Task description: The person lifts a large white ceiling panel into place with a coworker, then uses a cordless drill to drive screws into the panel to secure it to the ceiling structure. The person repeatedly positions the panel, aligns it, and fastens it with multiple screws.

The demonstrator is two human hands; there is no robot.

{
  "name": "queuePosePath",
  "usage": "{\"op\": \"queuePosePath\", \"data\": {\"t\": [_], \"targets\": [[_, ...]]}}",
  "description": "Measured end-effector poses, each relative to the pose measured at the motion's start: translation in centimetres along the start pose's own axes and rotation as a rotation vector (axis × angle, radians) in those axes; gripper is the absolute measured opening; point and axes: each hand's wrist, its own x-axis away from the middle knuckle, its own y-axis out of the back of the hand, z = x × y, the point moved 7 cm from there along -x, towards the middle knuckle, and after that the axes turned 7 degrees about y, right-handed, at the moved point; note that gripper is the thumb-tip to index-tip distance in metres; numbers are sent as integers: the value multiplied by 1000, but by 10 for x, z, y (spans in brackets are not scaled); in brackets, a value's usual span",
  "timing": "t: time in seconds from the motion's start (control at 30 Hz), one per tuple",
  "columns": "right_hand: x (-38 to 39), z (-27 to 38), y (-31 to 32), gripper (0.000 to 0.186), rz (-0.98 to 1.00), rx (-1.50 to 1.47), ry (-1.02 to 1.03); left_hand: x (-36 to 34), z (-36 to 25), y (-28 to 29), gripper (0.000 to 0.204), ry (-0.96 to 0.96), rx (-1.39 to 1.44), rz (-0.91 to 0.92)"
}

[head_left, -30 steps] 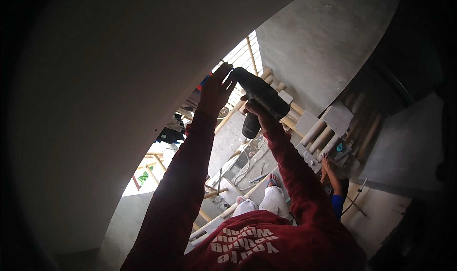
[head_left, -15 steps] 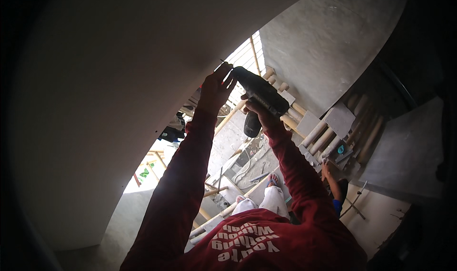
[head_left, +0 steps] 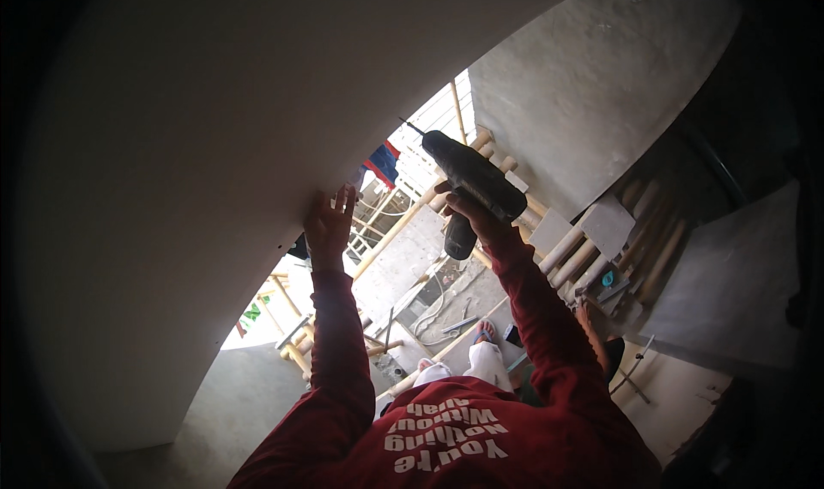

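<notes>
My right hand [head_left: 472, 214] is wrapped round the handle of a dark cordless drill [head_left: 474, 178]. The drill points up and to the left, and its thin bit [head_left: 412, 127] ends close to the edge of a large pale board [head_left: 197, 188] overhead. My left hand [head_left: 328, 231] is raised against the board's lower edge, fingers stretched up and slightly apart. Nothing shows in it, though its palm side is partly hidden. A small dark spot [head_left: 280, 247] marks the board left of that hand.
Below me are scaffold poles [head_left: 575, 253], planks and a loose cable [head_left: 442, 304]. At lower right a co-worker's arm [head_left: 594, 330] shows beside the poles. A grey wall [head_left: 592, 85] rises on the right. A red and blue cloth [head_left: 384, 164] hangs beyond the board.
My left hand has left the drill's tip and moved down and left along the board's edge. The bit now shows uncovered; the drill has shifted slightly down and right.
</notes>
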Motion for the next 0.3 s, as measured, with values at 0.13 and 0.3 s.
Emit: {"op": "queuePosePath", "data": {"t": [0.13, 0.3], "targets": [[-4, -6, 4, 42, 3, -21, -25, -9, 5, -10, 47, -65, 69, 96], [-9, -19, 3, 47, 41, -70, 1, -14, 4, -19, 51, -142, 98, 90]]}}
